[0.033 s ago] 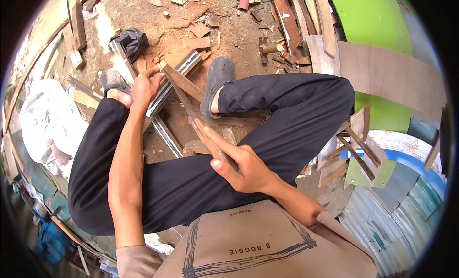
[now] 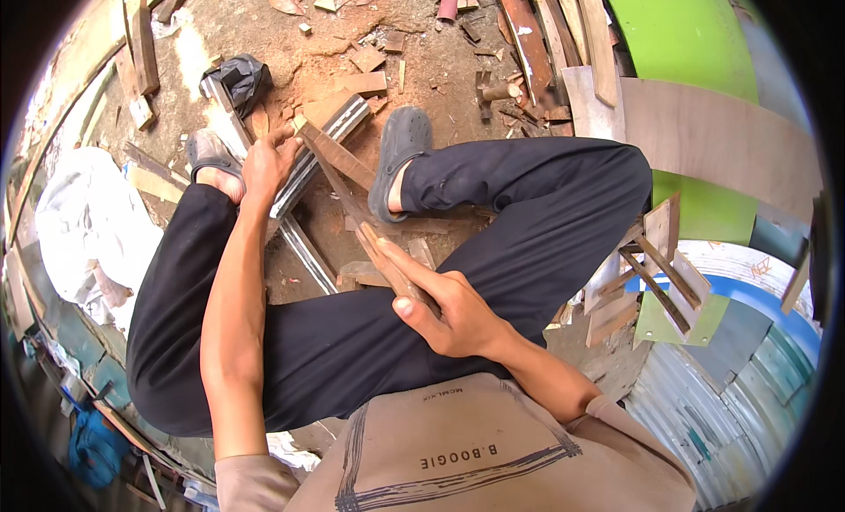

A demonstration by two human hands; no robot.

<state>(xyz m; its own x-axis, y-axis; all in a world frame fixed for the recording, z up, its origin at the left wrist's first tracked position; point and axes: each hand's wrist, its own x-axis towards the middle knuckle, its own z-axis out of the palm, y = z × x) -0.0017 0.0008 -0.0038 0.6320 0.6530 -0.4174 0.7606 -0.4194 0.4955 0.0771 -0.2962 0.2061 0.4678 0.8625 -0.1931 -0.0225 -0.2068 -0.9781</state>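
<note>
My right hand is closed round the wooden handle of a handsaw. Its long, thin blade slants up and left from the handle. Near the far end of the blade, a short brown wooden piece lies across a dark beam with pale stripes. My left hand is closed at the piece's left end, its fingertips by the cut end. The palm side of that hand is hidden. Both hands are between my feet, which wear grey clogs.
Wood offcuts and reddish dust are scattered ahead. A hammer lies beyond my right foot. Planks and a green panel are at right, with corrugated sheet nearer. A white sack is at left, a black bag ahead.
</note>
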